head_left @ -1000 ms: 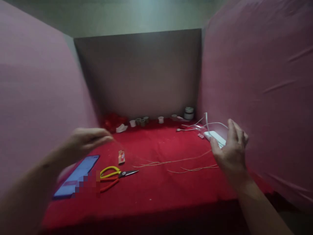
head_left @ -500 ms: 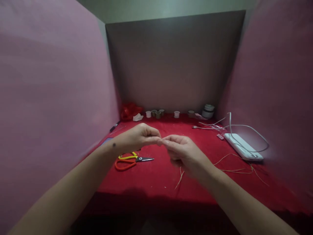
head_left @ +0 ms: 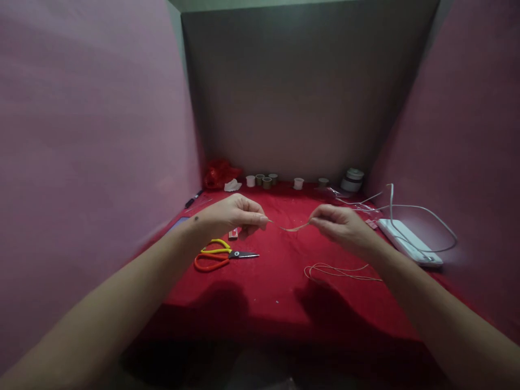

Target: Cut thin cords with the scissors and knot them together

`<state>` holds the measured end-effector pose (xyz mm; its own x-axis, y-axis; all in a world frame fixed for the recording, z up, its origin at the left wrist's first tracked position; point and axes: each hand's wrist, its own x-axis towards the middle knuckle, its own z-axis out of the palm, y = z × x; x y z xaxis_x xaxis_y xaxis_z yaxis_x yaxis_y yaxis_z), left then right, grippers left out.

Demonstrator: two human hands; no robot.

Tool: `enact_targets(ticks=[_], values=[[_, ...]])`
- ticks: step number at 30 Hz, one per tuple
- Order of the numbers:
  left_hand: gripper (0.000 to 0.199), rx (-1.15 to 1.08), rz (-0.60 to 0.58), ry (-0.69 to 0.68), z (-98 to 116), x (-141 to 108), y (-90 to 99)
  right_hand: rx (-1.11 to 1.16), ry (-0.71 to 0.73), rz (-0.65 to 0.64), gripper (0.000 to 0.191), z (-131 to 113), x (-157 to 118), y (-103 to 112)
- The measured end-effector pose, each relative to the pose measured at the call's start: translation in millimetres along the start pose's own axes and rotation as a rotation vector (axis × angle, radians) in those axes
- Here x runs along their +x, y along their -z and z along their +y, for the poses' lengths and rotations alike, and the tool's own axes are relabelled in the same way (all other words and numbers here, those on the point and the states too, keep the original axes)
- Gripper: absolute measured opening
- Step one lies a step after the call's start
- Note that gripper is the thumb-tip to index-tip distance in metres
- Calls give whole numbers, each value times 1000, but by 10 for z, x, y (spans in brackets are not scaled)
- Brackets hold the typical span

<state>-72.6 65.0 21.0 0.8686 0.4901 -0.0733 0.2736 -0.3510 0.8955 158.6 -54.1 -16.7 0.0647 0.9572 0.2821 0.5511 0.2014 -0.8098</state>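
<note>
A thin tan cord (head_left: 290, 230) spans the gap between my two hands, sagging slightly above the red cloth. My left hand (head_left: 246, 214) pinches one end of it between thumb and forefinger. At the other end, my right hand (head_left: 333, 222) is closed on the cord in a similar pinch. More tan cord (head_left: 325, 271) lies in loose loops on the cloth below my right hand; whether it joins the held piece cannot be seen. Scissors (head_left: 227, 254) with yellow and red handles rest below my left hand, and a small box (head_left: 233, 234) is partly hidden behind its wrist.
A white power bank (head_left: 408, 244) with a white cable (head_left: 430, 214) lies at right. Along the back stand several small spools (head_left: 267, 182), a lidded jar (head_left: 352, 180) and a red plastic bag (head_left: 219, 173). Pink walls flank the red cloth (head_left: 260, 287).
My hands were together at the fingertips; the right hand has moved away to the right, drawing the cord out between them. The loose cord on the cloth has shifted into loops.
</note>
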Motion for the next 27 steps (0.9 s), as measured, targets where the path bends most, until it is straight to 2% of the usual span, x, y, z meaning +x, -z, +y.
enact_targets(ticks=[2, 4, 6, 10, 12, 14, 18, 24, 27], values=[[21, 89, -28, 17, 64, 37, -76, -142, 63, 2, 17, 76, 36, -60], [20, 176, -65, 44, 127, 62, -153, -135, 115, 76, 27, 56, 63, -167], [19, 275, -86, 49, 174, 72, -223, 68, 112, 84, 33, -36, 70, -317], [19, 517, -77, -57, 176, 57, -306, 625, -66, -207, 28, -211, 12, -661], [18, 641, -64, -125, 141, 35, -319, 798, -198, -298, 28, -242, -35, -786], [18, 751, -49, -154, 109, 1, -322, 881, -285, -295, 26, -248, -73, -849], [22, 835, -47, -128, 98, -85, -306, 801, -301, -248, 20, -235, -104, -841], [25, 728, -43, -86, 58, -183, -209, 686, -267, -229, 16, -127, -158, -812], [28, 664, -28, -26, -16, -262, -125, 662, -276, -164, 15, -78, -192, -811]])
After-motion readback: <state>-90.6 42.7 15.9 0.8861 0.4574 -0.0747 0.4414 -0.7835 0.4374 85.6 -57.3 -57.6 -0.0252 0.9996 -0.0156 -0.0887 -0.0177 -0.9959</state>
